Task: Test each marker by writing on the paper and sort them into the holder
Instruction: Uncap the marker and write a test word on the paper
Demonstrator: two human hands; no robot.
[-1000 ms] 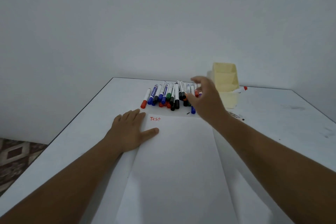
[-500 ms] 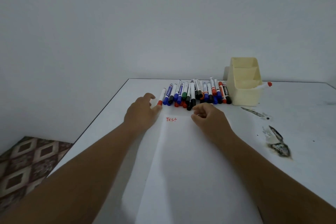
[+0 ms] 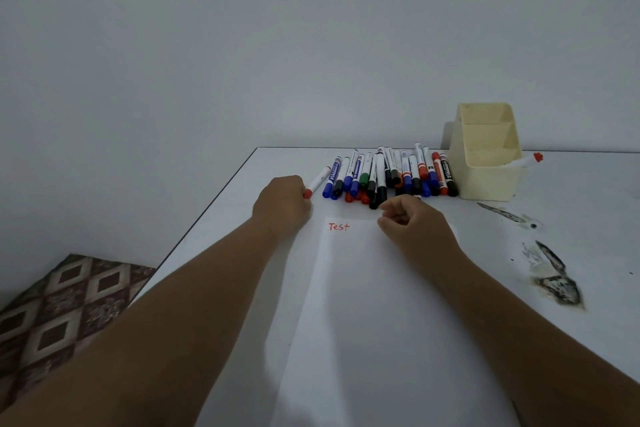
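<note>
Red-capped and lying apart at the left end of the marker pile [image 3: 388, 175], one red marker [image 3: 317, 182] is being taken up by the left hand [image 3: 282, 204]; the fingers are curled at its capped end, though whether a full grip is closed on it cannot be told from behind the knuckles. The right hand [image 3: 412, 224] is held loosely curled over the far end of the paper [image 3: 381, 322], nothing seen in it, just short of the pile. On the paper the word "Test" [image 3: 339, 227] is already written in red near its far left corner. The pile is laid along the far edge of the table [image 3: 571, 218], and the cream holder [image 3: 488, 180] is stood at the pile's right end, toward the far right; one red-capped marker [image 3: 526, 160] is seen poking out of it.

The step in hand is judged to be a pick-up for testing. It would be done well if the barrel were pinched, not the cap, so the cap can be pulled off by the right hand. The paper should be pinned flat while a short stroke is made below the existing word. The neighbouring blue markers could be rolled if the lift is dragged sideways.
</note>
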